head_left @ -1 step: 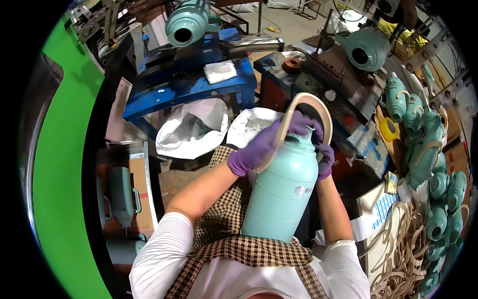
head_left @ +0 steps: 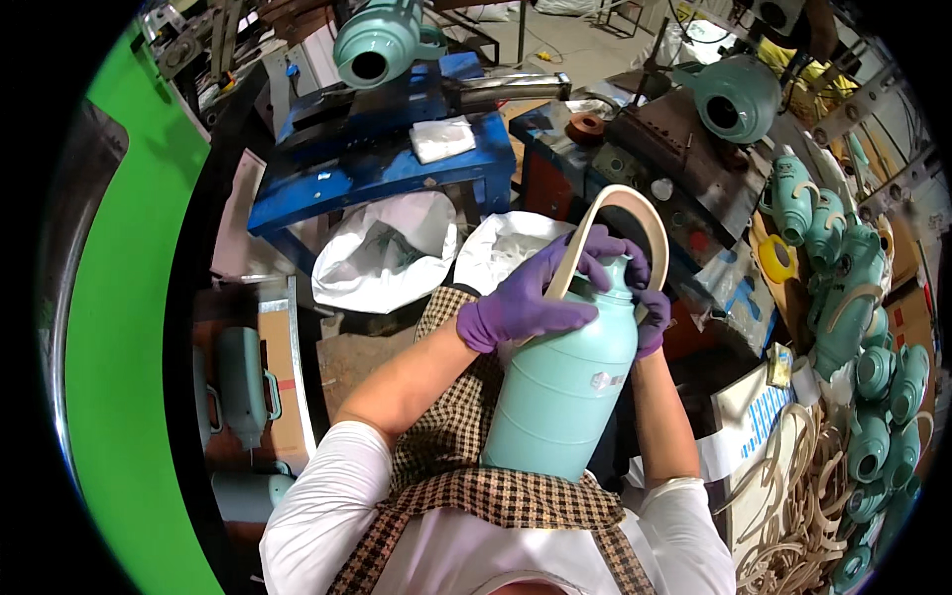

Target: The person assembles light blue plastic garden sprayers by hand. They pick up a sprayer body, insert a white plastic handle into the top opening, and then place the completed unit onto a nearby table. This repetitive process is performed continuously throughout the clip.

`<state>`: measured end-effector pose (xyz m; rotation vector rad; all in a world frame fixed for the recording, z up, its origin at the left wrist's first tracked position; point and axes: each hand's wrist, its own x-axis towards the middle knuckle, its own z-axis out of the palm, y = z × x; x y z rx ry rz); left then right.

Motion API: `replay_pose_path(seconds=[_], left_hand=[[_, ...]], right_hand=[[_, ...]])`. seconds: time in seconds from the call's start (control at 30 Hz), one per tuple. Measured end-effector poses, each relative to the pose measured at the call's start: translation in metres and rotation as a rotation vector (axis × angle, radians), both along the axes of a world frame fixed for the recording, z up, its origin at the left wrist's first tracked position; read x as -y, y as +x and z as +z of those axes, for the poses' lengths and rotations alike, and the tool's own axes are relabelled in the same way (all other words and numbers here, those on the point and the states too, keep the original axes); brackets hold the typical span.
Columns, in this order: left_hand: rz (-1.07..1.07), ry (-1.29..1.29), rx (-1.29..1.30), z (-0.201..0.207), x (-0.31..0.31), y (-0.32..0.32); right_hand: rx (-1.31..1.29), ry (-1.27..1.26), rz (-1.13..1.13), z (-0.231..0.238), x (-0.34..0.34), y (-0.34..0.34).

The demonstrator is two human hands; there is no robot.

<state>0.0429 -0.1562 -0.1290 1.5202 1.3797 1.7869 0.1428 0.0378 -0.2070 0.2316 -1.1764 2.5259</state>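
Mint-green body: we judged that the step in hand was fitting or settling the beige handle at the top of the vessel.
Next move: to our reading, it called for steadying the vessel while both ends of the handle were seated evenly about the neck.
Lean and axis: the vessel stood tilted, its long axis running from our checked apron outward and slightly right; the neck pointed away from us and upward.
Place: we had it in front of our body, its lower end against the apron; what bore its weight was hidden.
Handle arch: it looped above the neck, one leg passing by each hand.
Left purple glove: our left hand laid its thumb along the shoulder, its fingers reaching toward the neck beside the handle; we could not tell whether they gripped.
Right purple glove: our right hand had bent fingers near the handle's right leg, partly hidden; their hold we could not tell.
Blue surface: beyond stood a blue surface bearing a folded white cloth.
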Motion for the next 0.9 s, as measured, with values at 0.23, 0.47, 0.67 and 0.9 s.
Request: replay_pose_path(seconds=[0.23,0.47,0.67,0.9], left_hand=[[0.09,-0.087,0.435,0.001,0.0,-0.003],[0.066,0.439,-1.028,0.049,0.014,0.019],[-0.14,0.275,-0.991,0.008,-0.003,0.054],[0.446,0.014,-0.423,-0.063,0.067,0.072]], right_hand=[[0.028,-0.154,0.062,0.0,0.006,0.003],[-0.137,-0.324,0.298,0.027,0.029,-0.001],[0.383,0.237,-0.551,0.057,-0.038,0.09],[-0.039,-0.141,-1.402,0.035,-0.109,0.379]])
